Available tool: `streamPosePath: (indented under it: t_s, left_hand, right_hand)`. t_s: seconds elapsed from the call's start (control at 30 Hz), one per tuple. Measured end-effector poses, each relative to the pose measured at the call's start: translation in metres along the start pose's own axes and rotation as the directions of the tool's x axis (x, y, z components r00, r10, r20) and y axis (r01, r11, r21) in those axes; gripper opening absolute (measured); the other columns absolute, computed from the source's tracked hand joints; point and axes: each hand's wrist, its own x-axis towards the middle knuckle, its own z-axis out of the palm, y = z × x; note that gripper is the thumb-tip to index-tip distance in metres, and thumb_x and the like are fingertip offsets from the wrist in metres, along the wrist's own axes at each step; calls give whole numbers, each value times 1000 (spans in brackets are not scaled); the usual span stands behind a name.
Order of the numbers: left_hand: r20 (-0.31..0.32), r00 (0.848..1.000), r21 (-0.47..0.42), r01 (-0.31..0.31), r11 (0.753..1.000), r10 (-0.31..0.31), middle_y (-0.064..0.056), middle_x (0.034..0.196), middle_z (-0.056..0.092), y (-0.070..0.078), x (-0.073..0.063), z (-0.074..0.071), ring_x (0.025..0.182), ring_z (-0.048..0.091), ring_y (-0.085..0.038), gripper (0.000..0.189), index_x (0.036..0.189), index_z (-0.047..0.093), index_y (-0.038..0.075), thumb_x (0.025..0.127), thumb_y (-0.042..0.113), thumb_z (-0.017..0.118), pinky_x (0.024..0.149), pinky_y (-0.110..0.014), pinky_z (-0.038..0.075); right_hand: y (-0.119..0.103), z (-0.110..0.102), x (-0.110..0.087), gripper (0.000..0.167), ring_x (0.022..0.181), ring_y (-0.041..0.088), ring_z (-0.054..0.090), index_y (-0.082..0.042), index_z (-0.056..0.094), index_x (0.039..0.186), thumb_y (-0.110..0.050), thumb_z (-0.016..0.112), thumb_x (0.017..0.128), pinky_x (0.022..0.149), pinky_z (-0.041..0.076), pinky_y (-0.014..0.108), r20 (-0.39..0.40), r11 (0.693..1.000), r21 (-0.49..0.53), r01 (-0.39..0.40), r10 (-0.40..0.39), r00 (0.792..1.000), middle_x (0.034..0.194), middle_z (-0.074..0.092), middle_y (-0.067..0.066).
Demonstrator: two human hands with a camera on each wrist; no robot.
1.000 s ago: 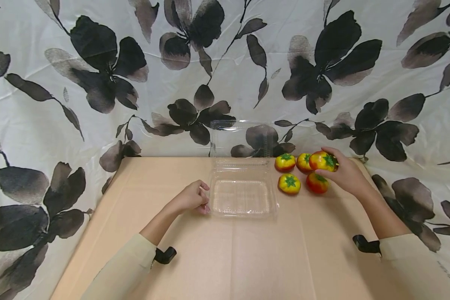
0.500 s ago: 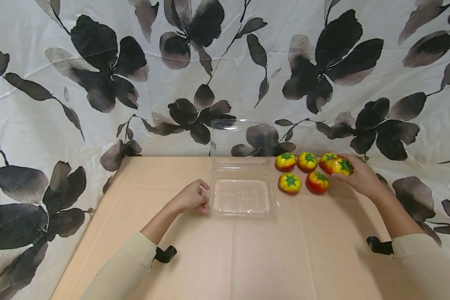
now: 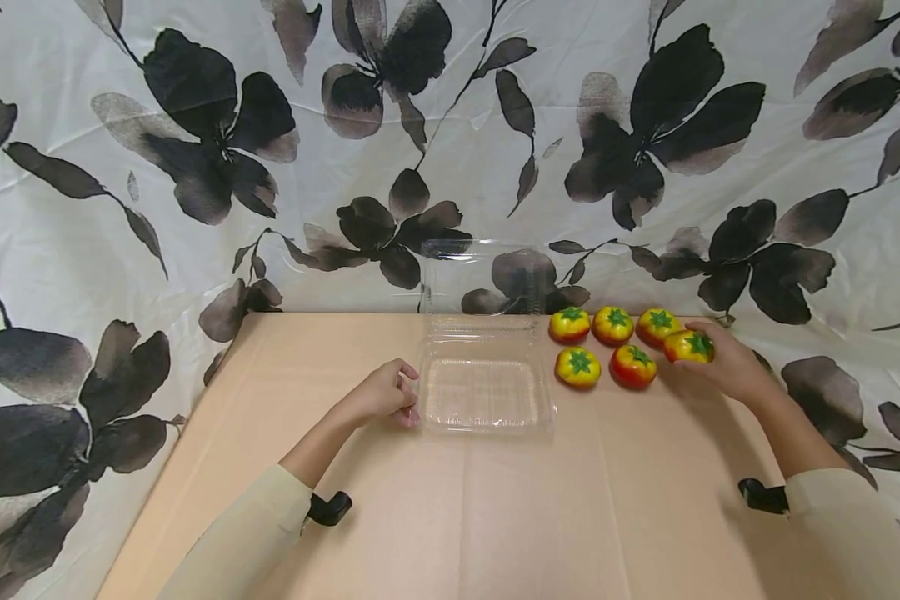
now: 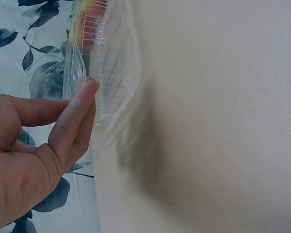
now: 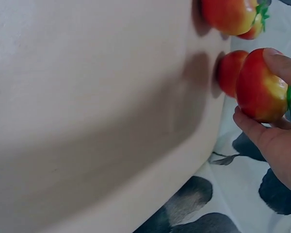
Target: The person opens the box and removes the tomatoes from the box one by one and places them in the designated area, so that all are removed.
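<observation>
In the head view, my right hand grips a red-and-yellow tomato with a green star-shaped calyx, at the right end of the group. The right wrist view shows the thumb and fingers on either side of this tomato, which overlaps another tomato behind it. A clear plastic clamshell container lies on the table with its lid raised at the back. At its left side is my left hand, fingertips on the rim. The left wrist view has the thumb close behind the fingers there.
Several more tomatoes sit right of the container: a back row with one tomato nearest the lid, and a front row with a redder one. The light brown tabletop ends at the back against a white floral cloth.
The right hand has carried its tomato rightward and a little nearer, off the back row, so the back-row tomatoes behind it now show more fully. The left hand and container stay put.
</observation>
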Motion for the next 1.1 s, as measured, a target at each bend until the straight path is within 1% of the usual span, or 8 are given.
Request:
streamPosePath:
  t_s: [0.13, 0.23, 0.37, 0.47, 0.6, 0.8, 0.9, 1.1]
  left_hand:
    - [0, 1000, -5, -3, 1000, 3, -21, 84, 66, 0, 0, 0, 64, 71, -21, 42, 135, 38, -13, 96, -11, 53, 63, -35, 65]
    - [-4, 1000, -7, -2, 1000, 2, -22, 86, 65, 0, -1, 0, 64, 71, -22, 42, 135, 38, -13, 96, -11, 53, 64, -37, 66]
    - [-6, 1000, 0, -3, 1000, 3, -24, 87, 66, 0, 0, 1, 65, 72, -23, 42, 135, 39, -12, 96, -10, 54, 65, -38, 66]
    - [-7, 1000, 3, -9, 1000, 9, -25, 87, 67, -1, 0, 1, 65, 72, -23, 41, 134, 39, -12, 96, -10, 54, 65, -38, 66]
    - [-13, 1000, -7, -5, 1000, 5, -26, 88, 66, -1, -1, 1, 64, 72, -23, 41, 134, 39, -12, 96, -11, 54, 63, -36, 66]
    - [-15, 1000, -14, -1, 1000, 1, -26, 88, 65, 0, -2, 2, 64, 72, -23, 42, 135, 39, -12, 96, -11, 54, 63, -36, 66]
    - [-15, 1000, -16, -4, 1000, 3, -25, 87, 65, 0, -3, 2, 64, 72, -23, 42, 135, 39, -13, 96, -11, 54, 63, -36, 66]
    - [-13, 1000, -20, -8, 1000, 7, -25, 88, 65, 0, -3, 2, 65, 72, -23, 44, 137, 38, -13, 96, -11, 54, 63, -36, 66]
  right_hand:
    - [10, 4, 0, 89, 127, 58, 39, 10, 25, 151, -38, 74, 95, 110, 33, 78, 50, 997, -8, -81, 81, 995, 148, 32, 40]
    - [18, 8, 0, 89, 124, 58, 41, 11, 26, 150, -39, 74, 95, 110, 35, 77, 71, 993, -28, -118, 120, 990, 142, 37, 41]
    - [25, 15, 0, 83, 119, 58, 45, 12, 28, 148, -35, 73, 95, 108, 38, 76, 69, 993, -53, -109, 112, 991, 137, 42, 42]
    - [27, 19, -1, 83, 119, 58, 46, 13, 29, 148, -35, 72, 96, 108, 39, 75, 71, 994, -54, -97, 100, 992, 136, 43, 43]
    - [28, 23, -1, 87, 121, 58, 45, 13, 25, 150, -41, 69, 97, 110, 37, 75, 96, 992, -52, -114, 119, 988, 139, 41, 42]
    - [29, 26, -2, 92, 124, 59, 41, 13, 18, 152, -49, 61, 100, 111, 34, 77, 125, 985, -47, -166, 170, 977, 143, 34, 42]
    - [27, 27, -3, 94, 125, 60, 39, 13, 15, 153, -51, 60, 101, 111, 33, 77, 129, 984, -42, -174, 178, 975, 144, 32, 43]
    - [26, 29, -2, 96, 126, 60, 38, 16, 13, 153, -49, 62, 100, 112, 33, 76, 131, 983, -30, -181, 183, 974, 145, 31, 44]
